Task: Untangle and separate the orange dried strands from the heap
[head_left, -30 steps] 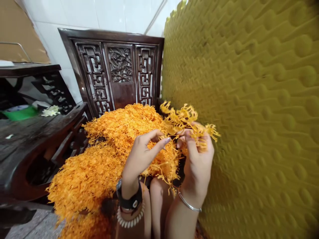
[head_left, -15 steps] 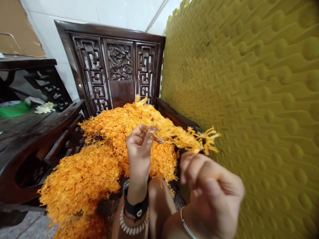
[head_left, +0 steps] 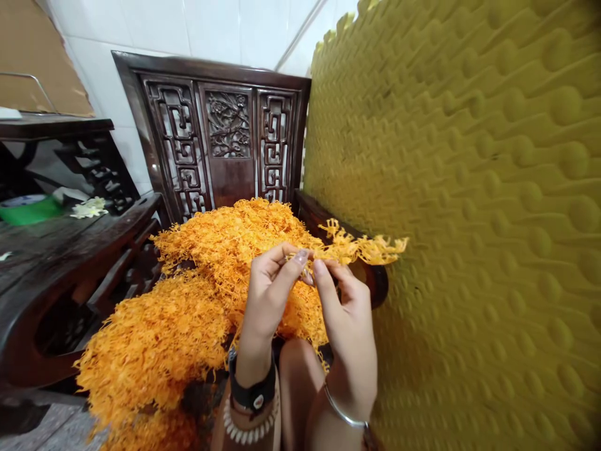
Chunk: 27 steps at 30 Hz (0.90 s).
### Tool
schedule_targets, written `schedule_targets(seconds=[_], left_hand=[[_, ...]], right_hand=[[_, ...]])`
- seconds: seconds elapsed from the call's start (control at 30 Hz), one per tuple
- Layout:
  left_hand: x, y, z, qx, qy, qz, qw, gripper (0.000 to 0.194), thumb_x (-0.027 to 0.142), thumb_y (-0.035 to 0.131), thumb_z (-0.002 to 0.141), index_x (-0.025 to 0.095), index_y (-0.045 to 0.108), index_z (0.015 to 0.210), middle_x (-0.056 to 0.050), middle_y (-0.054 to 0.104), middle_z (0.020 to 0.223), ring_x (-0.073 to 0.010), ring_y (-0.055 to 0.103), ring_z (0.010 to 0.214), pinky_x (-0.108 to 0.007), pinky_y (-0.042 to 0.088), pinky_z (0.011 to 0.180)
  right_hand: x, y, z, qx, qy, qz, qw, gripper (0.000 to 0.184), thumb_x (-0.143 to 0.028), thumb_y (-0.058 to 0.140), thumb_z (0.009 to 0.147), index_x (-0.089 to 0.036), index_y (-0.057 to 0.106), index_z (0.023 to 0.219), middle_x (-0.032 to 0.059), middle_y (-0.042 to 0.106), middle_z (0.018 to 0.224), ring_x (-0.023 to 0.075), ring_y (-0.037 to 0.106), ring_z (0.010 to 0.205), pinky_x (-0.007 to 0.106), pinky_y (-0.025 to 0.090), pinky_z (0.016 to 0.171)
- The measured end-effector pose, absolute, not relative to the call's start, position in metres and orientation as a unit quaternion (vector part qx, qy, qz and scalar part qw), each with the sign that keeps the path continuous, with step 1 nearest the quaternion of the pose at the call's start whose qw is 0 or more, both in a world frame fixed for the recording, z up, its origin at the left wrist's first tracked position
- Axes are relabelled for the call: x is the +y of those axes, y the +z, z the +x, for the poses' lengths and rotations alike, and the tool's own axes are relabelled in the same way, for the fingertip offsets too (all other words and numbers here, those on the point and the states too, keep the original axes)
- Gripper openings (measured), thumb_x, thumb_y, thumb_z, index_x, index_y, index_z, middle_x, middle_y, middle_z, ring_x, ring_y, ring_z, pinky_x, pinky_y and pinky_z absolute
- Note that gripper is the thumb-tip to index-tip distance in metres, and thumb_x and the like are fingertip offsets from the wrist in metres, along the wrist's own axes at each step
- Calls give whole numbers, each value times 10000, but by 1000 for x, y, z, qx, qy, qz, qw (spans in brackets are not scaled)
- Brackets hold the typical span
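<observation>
Right hand [head_left: 345, 332] back beside left hand [head_left: 270, 300], both pinching orange fringe [head_left: 361, 250]

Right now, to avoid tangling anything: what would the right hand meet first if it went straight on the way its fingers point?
First comes the frilly orange strand at the fingertips of the right hand; just beyond it, probably the left hand, though depth is hard to judge here.

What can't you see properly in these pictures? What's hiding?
All in the head view:
- The middle of the orange strand: the left hand and right hand cover it.
- What's under the orange pile: the pile hides it.
- The white bits on the dark wooden bench: too small to tell.
</observation>
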State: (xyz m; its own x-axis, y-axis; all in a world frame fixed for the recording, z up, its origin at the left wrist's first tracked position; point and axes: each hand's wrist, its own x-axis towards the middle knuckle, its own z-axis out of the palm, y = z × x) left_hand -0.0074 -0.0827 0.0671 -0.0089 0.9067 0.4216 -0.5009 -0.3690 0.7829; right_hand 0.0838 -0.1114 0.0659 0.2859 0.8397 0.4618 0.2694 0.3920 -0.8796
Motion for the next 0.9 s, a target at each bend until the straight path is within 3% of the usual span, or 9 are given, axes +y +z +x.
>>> schedule_targets(seconds=[0.13, 0.27, 0.47, 0.6, 0.73, 0.83, 0.9], left_hand=[[-81, 66, -8, 235, 643, 485, 544, 172, 333, 604, 810, 190, 624, 718, 9, 605, 661, -91, 551, 611, -201, 456, 603], [-82, 68, -12, 251, 615, 542, 515, 245, 327, 591, 825, 177, 580, 632, 16, 552, 585, -88, 512, 585, -204, 427, 608], [-88, 64, -17, 236, 599, 449, 620, 213, 366, 703, 702, 181, 643, 615, 17, 558, 580, -85, 494, 541, -200, 418, 529], [-90, 63, -20, 205, 569, 403, 687, 203, 365, 738, 640, 168, 696, 670, -7, 622, 617, -107, 560, 580, -218, 463, 578], [-90, 64, -15, 159, 572, 357, 721, 213, 374, 760, 605, 181, 693, 664, 1, 615, 597, -101, 556, 537, -224, 476, 551], [-90, 68, -6, 166, 625, 309, 698, 198, 358, 737, 641, 184, 650, 675, 20, 589, 615, -50, 484, 474, -156, 385, 425], [-91, 71, 1, 151, 653, 296, 681, 240, 375, 688, 695, 168, 578, 641, 36, 508, 566, -17, 366, 406, -132, 265, 347]], right_hand=[[-99, 64, 83, -516, 262, -454, 678, 159, -350, 613, 794, -192, 631, 783, 14, 624, 813, 126, 565, 768, 272, 458, 730], [-94, 63, 85, -454, 287, -419, 732, 133, -325, 663, 746, -198, 637, 774, -12, 609, 732, 113, 552, 717, 268, 451, 729], [-106, 64, 93, -487, 417, -366, 675, 356, -408, 613, 782, -179, 493, 538, -45, 412, 543, 76, 359, 536, 229, 349, 534], [-110, 63, 99, -526, 478, -328, 623, 407, -469, 565, 799, -178, 531, 516, -37, 436, 498, 75, 354, 494, 231, 331, 508], [-110, 64, 92, -484, 491, -334, 642, 382, -499, 607, 740, -200, 540, 513, -36, 470, 482, 80, 376, 449, 230, 359, 468], [-109, 66, 81, -428, 452, -347, 701, 300, -486, 654, 696, -217, 584, 583, -40, 534, 519, 84, 443, 452, 223, 399, 460], [-109, 67, 74, -420, 410, -344, 733, 251, -465, 601, 758, -230, 608, 668, -45, 574, 560, 88, 494, 474, 225, 432, 488]])
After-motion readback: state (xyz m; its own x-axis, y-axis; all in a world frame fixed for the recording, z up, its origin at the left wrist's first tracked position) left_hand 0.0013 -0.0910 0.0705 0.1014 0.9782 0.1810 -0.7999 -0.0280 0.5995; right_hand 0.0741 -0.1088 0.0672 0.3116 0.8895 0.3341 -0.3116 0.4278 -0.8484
